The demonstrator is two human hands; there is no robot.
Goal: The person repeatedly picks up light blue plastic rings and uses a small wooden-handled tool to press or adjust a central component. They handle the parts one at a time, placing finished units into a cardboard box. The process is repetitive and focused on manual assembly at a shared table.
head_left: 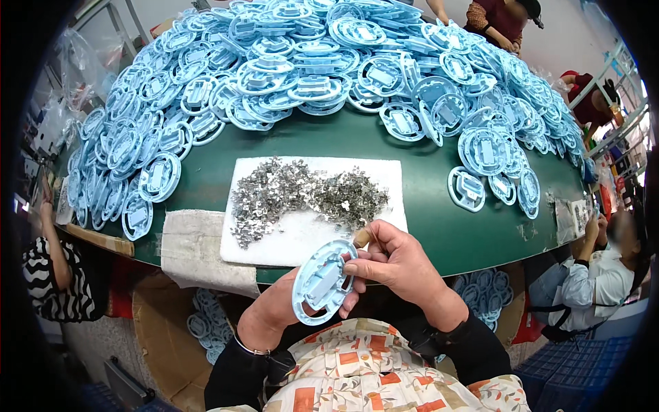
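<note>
I hold the blue plastic ring (322, 281) in my left hand (280, 299), its fingers wrapped behind it and showing past its right edge. The ring sits just on the near side of the white pad (396, 196), tilted, its face up; its long axis runs from near left to far right. My right hand (398, 266) comes in from the right, thumb at the ring's right edge; whether those fingers pinch anything small, I cannot tell. As I judge it, the line that counts is leftward from my right fingertips onto the ring's face. The metal clips (274, 192) lie beyond both hands, the right being nearer.
</note>
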